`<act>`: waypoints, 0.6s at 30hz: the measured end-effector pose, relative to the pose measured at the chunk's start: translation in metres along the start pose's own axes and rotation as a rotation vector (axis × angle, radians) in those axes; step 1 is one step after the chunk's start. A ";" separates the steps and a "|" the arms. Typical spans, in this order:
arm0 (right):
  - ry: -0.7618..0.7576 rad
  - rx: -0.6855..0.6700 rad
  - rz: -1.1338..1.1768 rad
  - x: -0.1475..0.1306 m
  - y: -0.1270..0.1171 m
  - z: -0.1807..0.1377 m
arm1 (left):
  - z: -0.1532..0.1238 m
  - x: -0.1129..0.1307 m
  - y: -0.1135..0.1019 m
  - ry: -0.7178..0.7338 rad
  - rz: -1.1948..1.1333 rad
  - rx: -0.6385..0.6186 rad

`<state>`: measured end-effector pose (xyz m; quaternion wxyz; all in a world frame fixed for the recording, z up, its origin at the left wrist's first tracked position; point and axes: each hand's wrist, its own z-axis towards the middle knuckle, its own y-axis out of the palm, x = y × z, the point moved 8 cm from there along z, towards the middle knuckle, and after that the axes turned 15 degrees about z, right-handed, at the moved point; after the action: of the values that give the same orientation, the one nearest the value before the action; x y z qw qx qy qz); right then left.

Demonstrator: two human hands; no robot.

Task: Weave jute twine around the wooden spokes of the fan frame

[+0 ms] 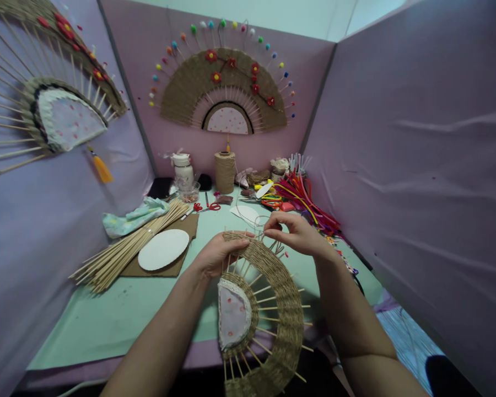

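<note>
A half-round woven fan of jute twine on wooden skewers, with a white lace-edged fabric centre, is held upright over the near edge of the green table. My left hand grips its upper rim, fingers curled round the weave. My right hand pinches a strand of twine at the fan's top end, beside the skewer tips.
A bundle of wooden skewers, a white oval card on brown cardboard, a twine spool, red scissors, coloured pipe cleaners and a jar lie on the table. Finished fans hang on the purple walls.
</note>
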<state>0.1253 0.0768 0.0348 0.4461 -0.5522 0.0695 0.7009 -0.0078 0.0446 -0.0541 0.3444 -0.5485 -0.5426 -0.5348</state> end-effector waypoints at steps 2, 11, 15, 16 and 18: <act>-0.009 -0.042 -0.002 -0.003 0.005 -0.003 | 0.000 -0.001 -0.001 -0.001 -0.006 0.006; 0.074 -0.154 0.243 0.032 0.019 -0.017 | -0.005 -0.001 -0.003 0.008 -0.037 -0.110; 0.068 -0.173 0.323 0.036 0.028 -0.018 | -0.007 0.001 0.001 0.027 -0.037 -0.227; 0.061 -0.169 0.328 0.037 0.029 -0.018 | -0.008 0.001 0.001 0.036 -0.041 -0.243; 0.047 -0.166 0.326 0.036 0.031 -0.018 | -0.008 0.001 0.003 0.051 -0.049 -0.271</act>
<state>0.1165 0.0677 -0.0148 0.2776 -0.5846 0.1104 0.7543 -0.0069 0.0371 -0.0508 0.2676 -0.5629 -0.4698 -0.6251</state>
